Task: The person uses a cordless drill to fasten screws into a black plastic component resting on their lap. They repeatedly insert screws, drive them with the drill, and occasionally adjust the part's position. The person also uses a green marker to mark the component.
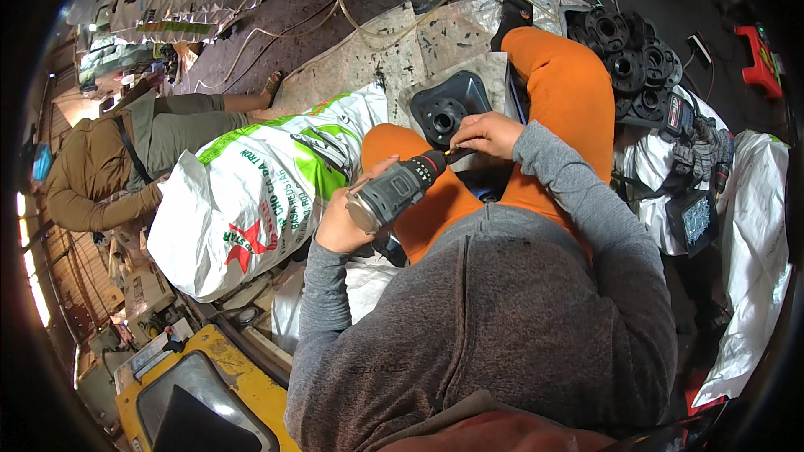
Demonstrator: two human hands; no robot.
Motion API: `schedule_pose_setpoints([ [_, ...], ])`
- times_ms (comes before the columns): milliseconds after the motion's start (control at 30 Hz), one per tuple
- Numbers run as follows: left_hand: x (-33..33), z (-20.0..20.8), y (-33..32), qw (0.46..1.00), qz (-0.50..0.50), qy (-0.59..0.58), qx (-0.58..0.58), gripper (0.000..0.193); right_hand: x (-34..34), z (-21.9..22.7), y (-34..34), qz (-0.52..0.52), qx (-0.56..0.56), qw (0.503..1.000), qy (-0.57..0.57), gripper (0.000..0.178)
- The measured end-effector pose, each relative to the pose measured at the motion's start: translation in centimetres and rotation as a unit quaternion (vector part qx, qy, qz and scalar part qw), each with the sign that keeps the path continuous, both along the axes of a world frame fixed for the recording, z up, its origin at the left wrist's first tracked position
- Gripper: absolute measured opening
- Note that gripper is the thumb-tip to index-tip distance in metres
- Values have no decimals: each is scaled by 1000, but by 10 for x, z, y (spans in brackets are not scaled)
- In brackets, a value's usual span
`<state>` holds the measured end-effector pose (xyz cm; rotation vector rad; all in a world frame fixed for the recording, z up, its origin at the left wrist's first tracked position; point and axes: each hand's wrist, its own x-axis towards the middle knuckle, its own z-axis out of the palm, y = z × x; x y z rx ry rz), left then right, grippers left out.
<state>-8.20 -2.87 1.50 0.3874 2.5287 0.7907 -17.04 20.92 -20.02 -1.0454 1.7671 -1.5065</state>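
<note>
A grey and black cordless drill (389, 194) is in my left hand (337, 224), its chuck pointing up and to the right. My right hand (492, 134) is closed in a pinch right at the chuck's tip. A small dark piece shows there, but I cannot make out what it is. Just beyond the fingers, between my knees, a black plastic part with a round flanged hub (441, 118) lies on a black, roughly square base (471, 90).
Similar black round parts (628, 63) are piled at the far right, near a red and black case (758, 63). An open box of screws (693, 222) sits by white sacks (754, 259). A printed white sack (243, 209) lies left; another person (109, 159) is beyond it.
</note>
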Motion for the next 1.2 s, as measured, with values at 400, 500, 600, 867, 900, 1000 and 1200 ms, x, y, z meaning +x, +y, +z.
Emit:
schedule_pose_setpoints([
  [400, 20, -5, -22, 972, 161, -103, 138, 65, -8, 20, 12, 115, 14, 946, -302, 28],
  [500, 17, -2, -13, 982, 123, -48, 135, 63, -8, 22, 13, 135, 6, 941, -310, 29],
  [600, 12, 0, -14, 999, -1, 5, 35, 61, -9, 24, 12, 167, 15, 935, -312, 30],
  [867, 8, 5, -2, 995, 67, -44, 51, 59, -10, 4, 8, 139, 51, 912, -383, 44],
  [900, 9, -1, -7, 994, 84, -29, 58, 58, -5, 17, 10, 75, 39, 910, -405, 48],
  [1000, 0, -10, -19, 996, 70, 30, 37, 47, 0, 4, 0, -210, 33, 867, -452, 56],
  [1200, -40, -39, -9, 990, 137, -13, 36, 32, 11, -81, -67, -515, -3, 772, -372, 32],
])
